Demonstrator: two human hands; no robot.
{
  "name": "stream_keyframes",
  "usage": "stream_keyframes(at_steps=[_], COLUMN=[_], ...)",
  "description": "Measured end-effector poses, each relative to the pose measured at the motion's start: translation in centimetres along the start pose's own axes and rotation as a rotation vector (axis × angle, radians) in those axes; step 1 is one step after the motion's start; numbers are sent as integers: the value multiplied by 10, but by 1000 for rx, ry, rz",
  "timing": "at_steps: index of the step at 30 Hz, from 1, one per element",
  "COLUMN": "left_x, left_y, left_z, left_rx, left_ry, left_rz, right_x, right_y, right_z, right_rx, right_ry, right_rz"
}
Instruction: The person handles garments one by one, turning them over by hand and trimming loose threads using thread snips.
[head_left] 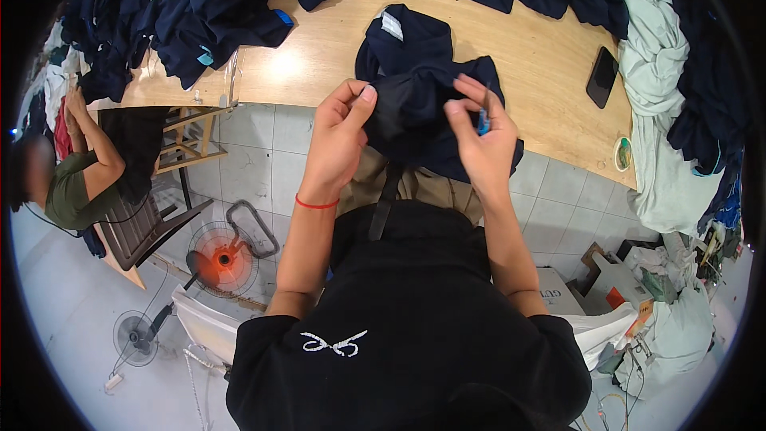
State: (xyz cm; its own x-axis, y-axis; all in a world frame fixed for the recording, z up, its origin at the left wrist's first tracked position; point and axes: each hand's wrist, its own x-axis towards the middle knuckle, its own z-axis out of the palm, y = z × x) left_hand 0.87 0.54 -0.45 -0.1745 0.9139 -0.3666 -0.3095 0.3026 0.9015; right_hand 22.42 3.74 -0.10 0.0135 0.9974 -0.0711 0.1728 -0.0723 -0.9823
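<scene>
A dark navy garment [415, 40] with a white label lies at the table's near edge, part of it hanging over toward my lap. My left hand [339, 140] pinches the cloth between thumb and fingers on its left side. Over the garment's right side is my right hand [488, 144], its fingertips smeared by motion. A small blue object [483, 121] is tucked inside its curled fingers; most of it is hidden, so its kind cannot be made out. Whether the right fingertips also touch the cloth is unclear.
Piles of navy garments [215, 8] line the far side of the wooden table [311, 56]. To the right lie a black phone [602, 77], a small round roll [622, 154] and pale green cloth [650, 40]. At left, another person [80, 183] sits near a fan [223, 259].
</scene>
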Motion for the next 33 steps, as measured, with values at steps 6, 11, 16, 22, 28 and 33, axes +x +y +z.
stream_keyframes(at_steps=[6, 11, 16, 22, 28, 33], left_x=[-14, -23, -29, -30, -11, -12], left_y=[22, 32, 25, 30, 25, 36], left_z=[14, 21, 18, 21, 13, 4], left_rx=[-561, -527, -162, -15, 388, 814], left_ry=[-203, -185, -174, -133, 245, 405], left_rz=[-121, -184, -25, 60, 384, 545], right_x=[6, 7, 5, 0, 14, 14], right_y=[-8, -30, -40, -40, -15, 15], right_z=[8, -10, -19, -19, -31, -52], right_rx=[113, 185, 118, 36, -118, -169], right_ry=[-352, -294, -205, -166, 37, 134], right_rz=[-58, -53, -80, -132, -109, 145])
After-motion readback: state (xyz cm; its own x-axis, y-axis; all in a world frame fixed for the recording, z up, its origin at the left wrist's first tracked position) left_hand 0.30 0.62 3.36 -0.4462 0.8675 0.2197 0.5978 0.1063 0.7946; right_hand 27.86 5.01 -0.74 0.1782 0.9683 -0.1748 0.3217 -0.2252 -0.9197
